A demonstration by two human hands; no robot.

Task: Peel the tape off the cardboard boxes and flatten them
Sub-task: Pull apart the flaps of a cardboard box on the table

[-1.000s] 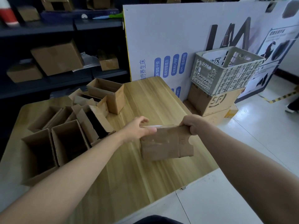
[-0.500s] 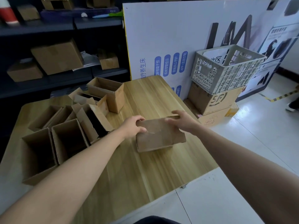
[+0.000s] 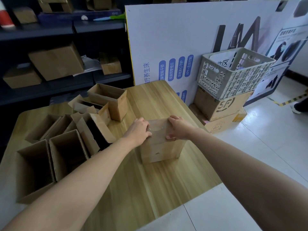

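surface: wooden table (image 3: pixel 160 104) | centre: closed cardboard box (image 3: pixel 162 150) | left: cluster of open boxes (image 3: pixel 66 139)

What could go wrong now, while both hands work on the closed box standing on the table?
1. The box stands near the table's right edge; a hard pull on the clear tape might slide it off.
2. The left hand is near the open boxes and might bump them.
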